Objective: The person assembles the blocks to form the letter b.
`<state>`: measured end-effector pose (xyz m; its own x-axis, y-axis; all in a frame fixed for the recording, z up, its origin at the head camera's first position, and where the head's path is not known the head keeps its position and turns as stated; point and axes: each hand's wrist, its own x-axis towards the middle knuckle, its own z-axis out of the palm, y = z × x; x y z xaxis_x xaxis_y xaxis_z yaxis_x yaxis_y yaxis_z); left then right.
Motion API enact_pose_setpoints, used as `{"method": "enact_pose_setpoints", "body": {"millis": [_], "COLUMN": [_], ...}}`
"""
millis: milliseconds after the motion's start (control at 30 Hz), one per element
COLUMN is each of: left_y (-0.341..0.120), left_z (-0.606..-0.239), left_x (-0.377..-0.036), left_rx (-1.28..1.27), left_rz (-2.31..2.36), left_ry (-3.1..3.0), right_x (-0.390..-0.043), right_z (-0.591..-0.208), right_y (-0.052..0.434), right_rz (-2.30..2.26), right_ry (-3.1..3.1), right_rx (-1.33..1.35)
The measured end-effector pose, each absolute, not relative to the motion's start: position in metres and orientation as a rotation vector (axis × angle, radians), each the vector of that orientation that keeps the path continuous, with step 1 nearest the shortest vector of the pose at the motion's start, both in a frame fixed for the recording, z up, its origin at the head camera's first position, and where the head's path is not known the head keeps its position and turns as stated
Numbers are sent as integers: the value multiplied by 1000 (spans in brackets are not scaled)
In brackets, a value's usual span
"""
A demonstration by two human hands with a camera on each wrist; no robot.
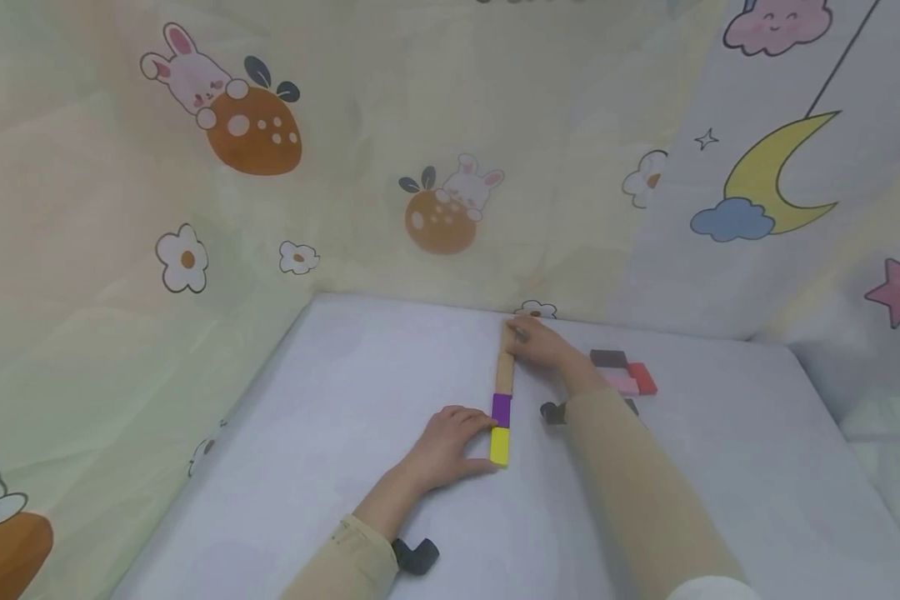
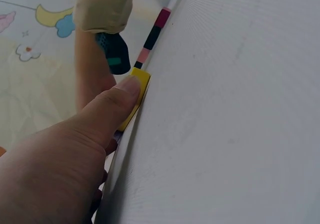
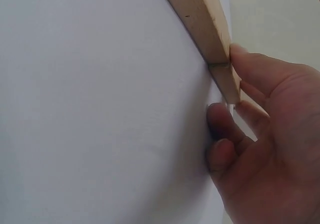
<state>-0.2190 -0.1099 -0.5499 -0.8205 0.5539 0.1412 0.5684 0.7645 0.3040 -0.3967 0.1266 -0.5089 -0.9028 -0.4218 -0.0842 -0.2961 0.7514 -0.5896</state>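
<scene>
Backdrop: pale cloth [image 1: 540, 108] with rabbits, flowers and a yellow moon, rising behind the table's far edge and along its sides.
Table: white top [image 1: 750, 475], bearing all the blocks.
Right sleeve: beige [image 1: 637, 483], reaching from the near right and partly covering a dark block.
Left sleeve: beige [image 1: 348, 560], at the near left.
Left hand: the person's left hand [image 1: 450, 446] lies left of the row's near end; thumb and index finger hold the yellow block, the other fingers close beside the index.
Right hand: the person's right hand [image 1: 542, 343] is at the row's far end; thumb and fingers pinch the far wooden block from the right, two other fingertips bent just off it.
Row: four blocks end to end, touching, running near to far across the middle of the table.
Wooden blocks: the far wooden block [image 3: 229, 84] meets the near wooden block [image 1: 504, 373] at a thin seam.
Wrist devices: black, one at the left wrist [image 1: 417, 557], one at the right [image 1: 552, 413].
Coloured blocks in the row: purple block [image 1: 501, 410] next to the near wooden one; yellow block [image 1: 499, 447] nearest.
Blocks at the right: black block [image 1: 608, 358] farthest, red block [image 1: 642, 378] tilted beside pink block [image 1: 626, 385], dark block [image 1: 631, 406] nearer.
</scene>
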Motion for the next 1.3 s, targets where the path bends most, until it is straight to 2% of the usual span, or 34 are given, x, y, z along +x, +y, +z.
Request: {"method": "enact_pose_setpoints", "body": {"millis": [800,1300], "left_y": [-107,-110], "left_z": [-546,-552], "left_x": [-218,-219], "left_rx": [-953,-927], "left_rz": [-532,-521], "left_ry": [-2945,-2960], "right_x": [-385,-343], "right_z": [-517,-520], "right_y": [129,131], "right_rz": [-858,-931], "right_ry": [2812,2835], "right_rx": [-496,-461]}}
